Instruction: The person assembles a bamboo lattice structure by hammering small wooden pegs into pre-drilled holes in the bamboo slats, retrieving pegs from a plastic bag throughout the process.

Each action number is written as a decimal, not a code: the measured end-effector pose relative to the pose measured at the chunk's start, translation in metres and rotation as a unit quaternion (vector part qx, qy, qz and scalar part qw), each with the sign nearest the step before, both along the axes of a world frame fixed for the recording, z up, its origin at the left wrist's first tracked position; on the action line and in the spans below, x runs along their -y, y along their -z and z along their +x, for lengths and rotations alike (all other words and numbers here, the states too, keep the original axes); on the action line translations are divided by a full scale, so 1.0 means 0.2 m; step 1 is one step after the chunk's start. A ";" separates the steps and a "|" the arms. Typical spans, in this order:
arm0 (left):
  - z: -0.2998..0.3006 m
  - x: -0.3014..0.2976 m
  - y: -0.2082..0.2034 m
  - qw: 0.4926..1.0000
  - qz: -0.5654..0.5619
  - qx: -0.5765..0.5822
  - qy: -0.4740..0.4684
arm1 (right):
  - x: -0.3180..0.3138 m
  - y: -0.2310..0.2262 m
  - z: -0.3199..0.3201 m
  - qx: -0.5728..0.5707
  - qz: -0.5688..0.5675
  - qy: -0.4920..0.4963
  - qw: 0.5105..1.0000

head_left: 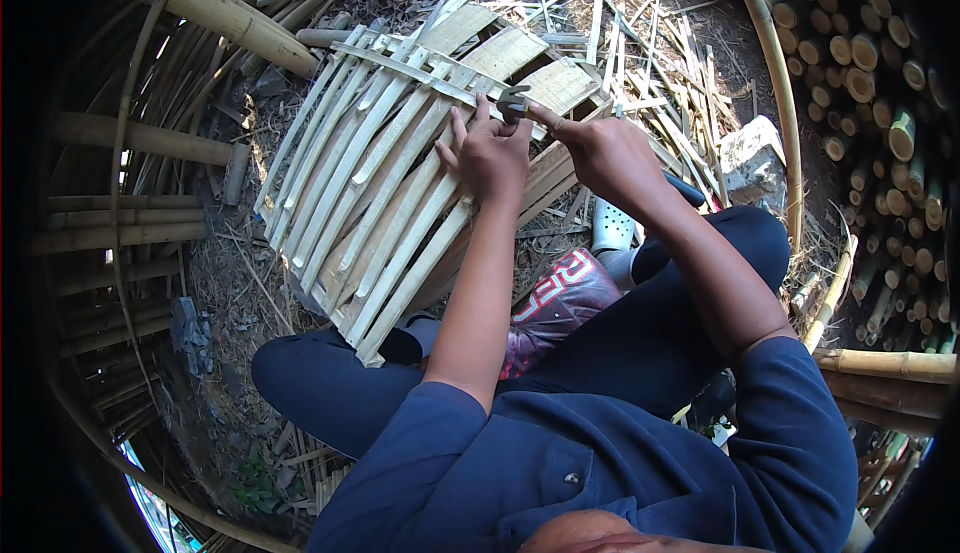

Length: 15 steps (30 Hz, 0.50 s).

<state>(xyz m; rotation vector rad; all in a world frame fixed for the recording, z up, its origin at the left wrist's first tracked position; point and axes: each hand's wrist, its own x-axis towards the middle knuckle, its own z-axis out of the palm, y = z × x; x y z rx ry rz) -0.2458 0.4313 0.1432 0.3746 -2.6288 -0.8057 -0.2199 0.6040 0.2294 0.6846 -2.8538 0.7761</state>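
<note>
Across my folded legs leans a panel of pale bamboo slats (375, 168), laid side by side over wider boards. A narrow crosspiece (410, 71) runs over the slats near their far ends. In my right hand (608, 153) is a hammer (514, 106), gripped by its handle, its dark head just above the panel's far right part. My left hand (490, 158) lies on the slats beside the hammer head, fingers spread and thumb close to the head. Whether a small nail sits between thumb and forefinger cannot be made out. Wider flat bamboo boards (505, 53) extend beyond the crosspiece.
Cut bamboo poles (860, 83) are stacked at the right. Loose strips (650, 63) litter the ground beyond the panel, near a pale block (752, 158). Thick bamboo poles (220, 18) stand at the left. A patterned bundle (565, 303) lies between my legs.
</note>
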 end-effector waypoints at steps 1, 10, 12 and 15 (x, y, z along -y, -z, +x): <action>0.00 0.00 0.00 1.000 0.001 -0.005 -0.002 | -0.01 0.02 0.00 0.005 0.005 0.000 1.000; 0.00 0.00 0.00 1.000 0.003 -0.005 -0.007 | 0.01 -0.01 0.00 -0.004 0.004 0.012 1.000; 0.00 0.01 0.01 1.000 -0.004 -0.015 -0.006 | 0.01 -0.01 0.01 -0.019 -0.002 0.006 1.000; 0.00 0.00 0.00 1.000 0.000 -0.005 -0.001 | -0.01 0.04 0.00 -0.020 0.000 0.007 1.000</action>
